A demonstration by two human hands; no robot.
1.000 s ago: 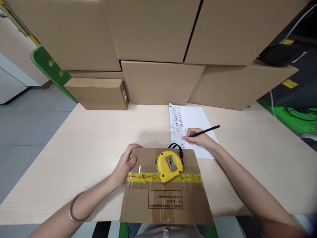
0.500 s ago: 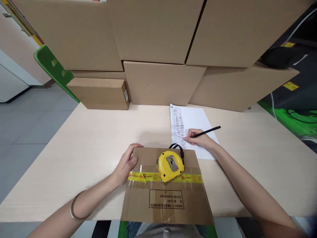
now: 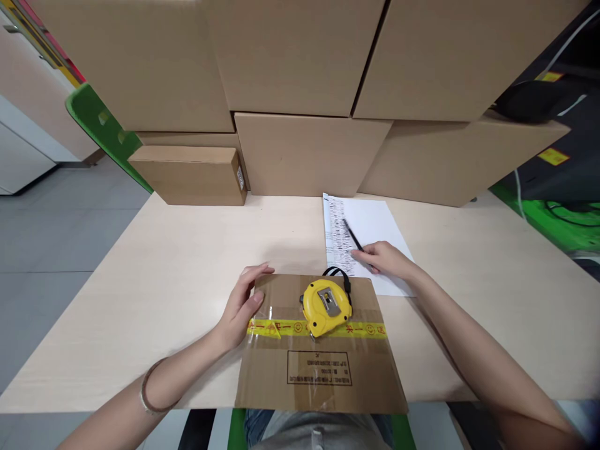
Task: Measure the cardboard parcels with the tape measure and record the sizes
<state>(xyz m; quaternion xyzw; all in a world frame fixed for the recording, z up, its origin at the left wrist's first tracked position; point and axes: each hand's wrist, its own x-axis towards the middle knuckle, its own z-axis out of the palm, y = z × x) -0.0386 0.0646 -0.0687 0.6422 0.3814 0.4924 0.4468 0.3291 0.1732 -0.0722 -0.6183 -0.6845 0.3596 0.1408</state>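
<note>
A flat cardboard parcel (image 3: 323, 369) with a yellow tape strip lies on the light wooden table (image 3: 178, 262) in front of me. A yellow tape measure (image 3: 327, 306) rests on top of it. My left hand (image 3: 241, 306) rests against the parcel's left far corner, fingers loosely stretched along its edge. My right hand (image 3: 387, 259) lies on a white printed sheet (image 3: 365, 231) just beyond the parcel and holds a black pen (image 3: 352, 237) that points away to the far left.
Large cardboard boxes (image 3: 304, 94) are stacked along the far edge of the table, with a smaller box (image 3: 190, 175) at the left. A green chair back (image 3: 105, 128) shows at the left, green matting and cables (image 3: 557, 212) at the right.
The pen has swung from pointing right to pointing far-left in my right hand, which moved slightly right. My left fingers have lifted and loosened at the parcel's corner.
</note>
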